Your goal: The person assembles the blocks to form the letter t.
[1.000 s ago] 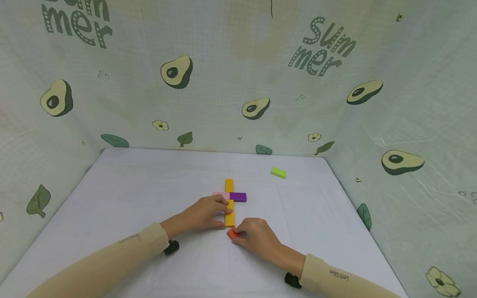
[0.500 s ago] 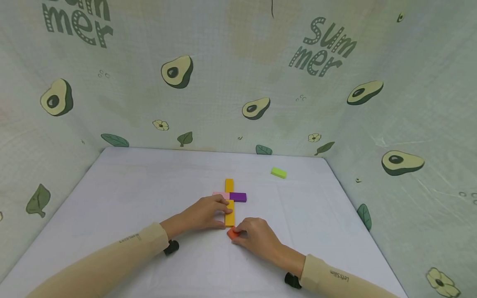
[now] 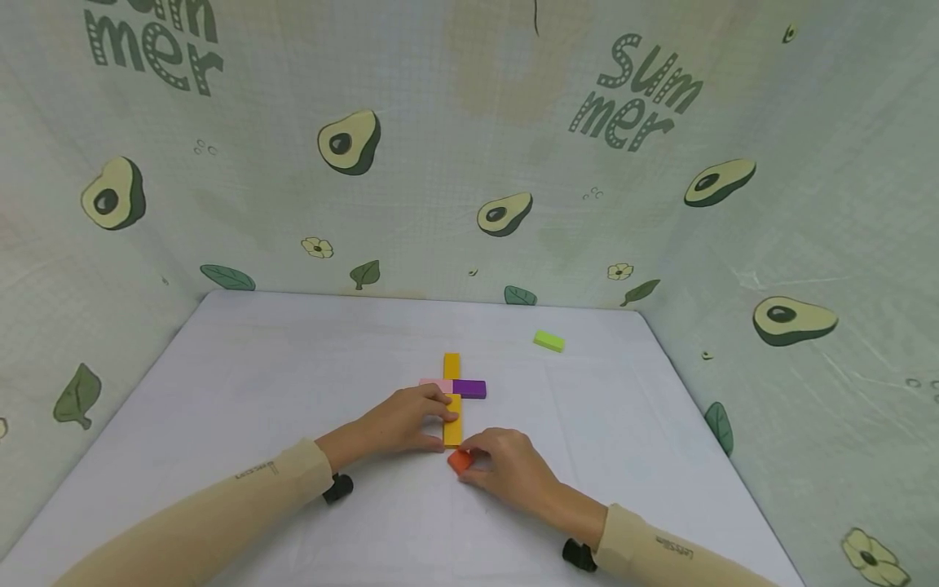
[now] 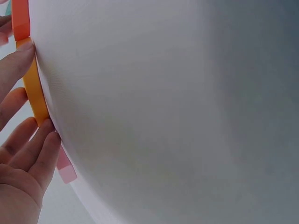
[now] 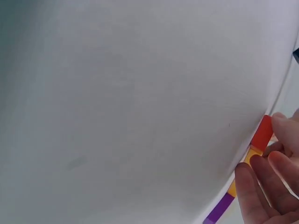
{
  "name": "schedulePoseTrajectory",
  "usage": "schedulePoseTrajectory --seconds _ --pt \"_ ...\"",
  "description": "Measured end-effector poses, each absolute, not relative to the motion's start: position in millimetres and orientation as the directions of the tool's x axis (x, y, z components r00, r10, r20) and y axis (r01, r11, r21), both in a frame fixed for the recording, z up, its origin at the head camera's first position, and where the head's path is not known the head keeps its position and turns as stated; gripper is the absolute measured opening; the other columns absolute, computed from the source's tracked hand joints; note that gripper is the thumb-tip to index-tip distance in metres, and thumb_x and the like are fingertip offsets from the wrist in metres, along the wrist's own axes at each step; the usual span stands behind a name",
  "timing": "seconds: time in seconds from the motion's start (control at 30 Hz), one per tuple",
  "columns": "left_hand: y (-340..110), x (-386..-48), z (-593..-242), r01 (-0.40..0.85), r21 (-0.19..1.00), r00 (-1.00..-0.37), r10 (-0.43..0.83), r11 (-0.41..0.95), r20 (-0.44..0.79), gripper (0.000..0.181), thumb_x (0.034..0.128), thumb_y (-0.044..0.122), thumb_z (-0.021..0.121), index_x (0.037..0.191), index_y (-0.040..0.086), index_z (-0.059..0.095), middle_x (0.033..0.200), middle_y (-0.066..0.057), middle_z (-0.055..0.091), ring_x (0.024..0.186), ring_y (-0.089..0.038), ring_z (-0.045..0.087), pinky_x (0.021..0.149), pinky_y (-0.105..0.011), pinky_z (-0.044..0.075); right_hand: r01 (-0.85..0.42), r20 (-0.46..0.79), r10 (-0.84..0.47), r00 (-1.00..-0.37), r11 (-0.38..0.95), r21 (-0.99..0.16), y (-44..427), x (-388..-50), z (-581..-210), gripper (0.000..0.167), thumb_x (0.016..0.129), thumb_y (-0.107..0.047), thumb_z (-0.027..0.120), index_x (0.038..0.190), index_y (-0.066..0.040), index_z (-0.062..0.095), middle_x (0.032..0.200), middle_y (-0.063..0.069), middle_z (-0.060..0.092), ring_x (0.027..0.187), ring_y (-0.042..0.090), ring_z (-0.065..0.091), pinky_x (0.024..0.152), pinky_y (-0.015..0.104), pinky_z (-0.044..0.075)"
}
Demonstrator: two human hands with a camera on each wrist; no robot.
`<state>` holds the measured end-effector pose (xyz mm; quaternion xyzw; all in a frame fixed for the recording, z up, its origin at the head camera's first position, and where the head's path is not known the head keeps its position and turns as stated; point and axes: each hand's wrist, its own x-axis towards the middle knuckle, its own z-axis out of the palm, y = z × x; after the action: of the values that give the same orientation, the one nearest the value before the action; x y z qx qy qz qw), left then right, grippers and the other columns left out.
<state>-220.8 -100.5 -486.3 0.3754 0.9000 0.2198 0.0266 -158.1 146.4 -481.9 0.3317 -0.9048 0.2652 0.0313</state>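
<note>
In the head view my left hand (image 3: 403,420) holds a long yellow block (image 3: 452,432) on the white table, thumb on its near left side and fingers over it. My right hand (image 3: 506,466) pinches a small orange-red block (image 3: 460,461) at the near end of that yellow block. At the yellow block's far end lie a pink block (image 3: 436,384), partly under my left fingers, and a purple block (image 3: 470,389), side by side. Another yellow block (image 3: 451,365) extends beyond them. The left wrist view shows the orange-red block (image 4: 20,18) end to end with the yellow one.
A lime-green block (image 3: 548,341) lies apart at the back right of the white table (image 3: 293,350). Cloth printed with avocados and leaves (image 3: 433,269) hangs behind the table and on both sides. A dark wrist strap (image 3: 338,487) shows under my left cuff.
My right hand has shifted very slightly, and a little more of the orange-red block shows between its fingers. My left hand and the other blocks have stayed in place.
</note>
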Motion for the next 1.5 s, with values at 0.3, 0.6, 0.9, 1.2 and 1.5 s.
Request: schedulePoseTrajectory --seconds 0.3,0.6,0.9,1.2,1.5 --pt "-98.1 -221.9 -487.0 0.645 0.399 -0.734 0.675 0.652 0.083 0.048 0.0873 0.036 0.09 0.13 0.018 0.078 0.133 0.0 0.067 0.125 -0.018 0.063 0.108 -0.036 0.054 -0.514 0.145 -0.525 -0.839 0.676 -0.528 170.3 -169.0 -466.9 0.037 0.086 -0.018 0.091 0.121 -0.011 0.079 0.109 -0.001 0.078 0.1 0.015 0.071 0.089 0.036 0.062" --pt "-98.2 -220.9 -485.8 0.638 0.401 -0.738 0.671 0.657 0.073 0.048 0.0874 0.036 0.09 0.13 0.018 0.078 0.134 0.0 0.067 0.125 -0.018 0.063 0.108 -0.035 0.055 -0.422 0.136 -0.42 -0.897 0.721 -0.55 204.8 -205.6 -452.9 0.044 0.088 -0.02 0.09 0.128 -0.011 0.075 0.125 0.004 0.074 0.113 0.031 0.068 0.096 0.052 0.06" --pt "-100.1 -221.2 -487.0 0.653 0.41 -0.724 0.684 0.637 0.09 0.048 0.0884 0.034 0.089 0.131 0.016 0.077 0.135 -0.002 0.067 0.126 -0.019 0.063 0.109 -0.036 0.054 -0.406 0.217 -0.343 -0.914 0.781 -0.475 245.0 -267.0 -451.8 0.05 0.088 -0.017 0.089 0.133 -0.005 0.071 0.134 0.015 0.069 0.115 0.039 0.068 0.094 0.053 0.059" --pt "-97.9 -221.3 -487.0 0.648 0.404 -0.728 0.68 0.646 0.08 0.048 0.088 0.036 0.089 0.13 0.016 0.078 0.134 -0.001 0.067 0.125 -0.018 0.063 0.109 -0.035 0.054 -0.224 0.118 -0.191 -0.975 0.854 -0.47 270.4 -315.5 -463.6 0.052 0.096 -0.022 0.081 0.143 -0.005 0.065 0.146 0.023 0.058 0.128 0.043 0.059 0.108 0.059 0.05" --pt "-99.0 -220.4 -486.7 0.65 0.414 -0.727 0.681 0.637 0.092 0.048 0.0872 0.036 0.09 0.128 0.015 0.078 0.133 -0.001 0.068 0.126 -0.019 0.063 0.108 -0.035 0.054 -0.199 0.084 -0.18 -0.98 0.871 -0.45 287.5 -351.8 -474.1 0.053 0.097 -0.018 0.078 0.145 -0.004 0.062 0.151 0.025 0.053 0.14 0.045 0.049 0.119 0.062 0.04"
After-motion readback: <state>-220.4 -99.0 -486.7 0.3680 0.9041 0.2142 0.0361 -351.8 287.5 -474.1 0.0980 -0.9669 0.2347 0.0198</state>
